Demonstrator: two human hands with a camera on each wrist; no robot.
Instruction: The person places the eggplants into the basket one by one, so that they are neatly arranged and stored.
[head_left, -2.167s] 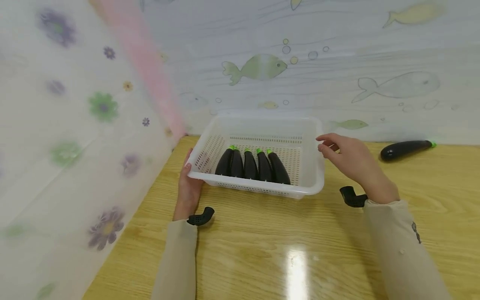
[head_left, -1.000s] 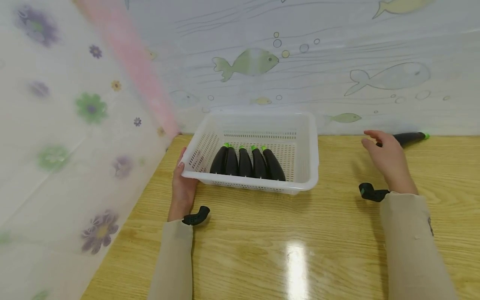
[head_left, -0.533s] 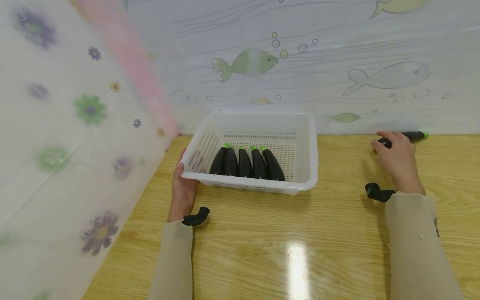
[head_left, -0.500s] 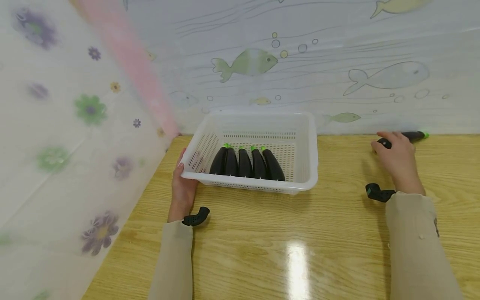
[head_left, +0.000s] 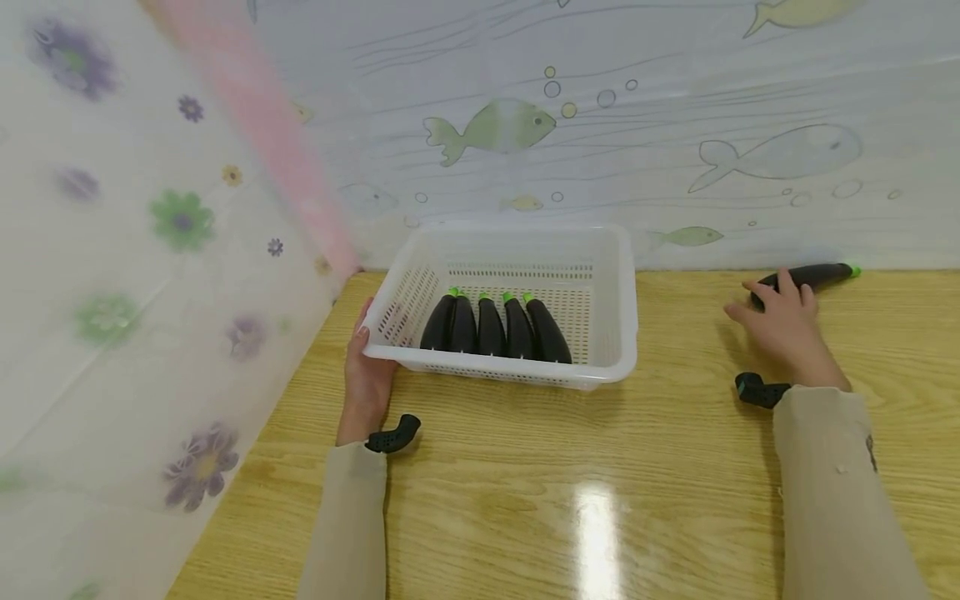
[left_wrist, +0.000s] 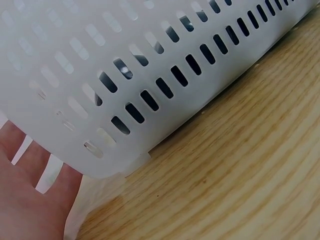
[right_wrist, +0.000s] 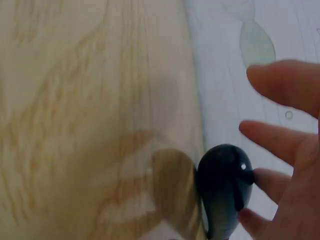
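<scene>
A white plastic basket [head_left: 627,333] stands tilted toward me on the table, with several dark eggplants [head_left: 491,329] side by side inside. My left hand [head_left: 367,383] holds its near left corner, the thumb at the rim and the other fingers along the outer wall. In the left wrist view those fingers show beside the slotted wall. At the right, one more eggplant [head_left: 821,274] with a green stem end lies by the wall. My right hand [head_left: 791,333] is over its thick end, fingers spread. In the right wrist view the fingertips are right at the eggplant's side.
The wooden table [head_left: 480,500] meets a fish-patterned covering [head_left: 510,125] at the back. A flower-patterned sheet [head_left: 112,292] runs along the left edge. Black curved mounts [head_left: 393,435] sit at both wrists.
My right hand has gone from the basket's right rim to the lone eggplant. Half a second ago its fingers were closed over the eggplant; now they are spread. The left hand stays at the basket.
</scene>
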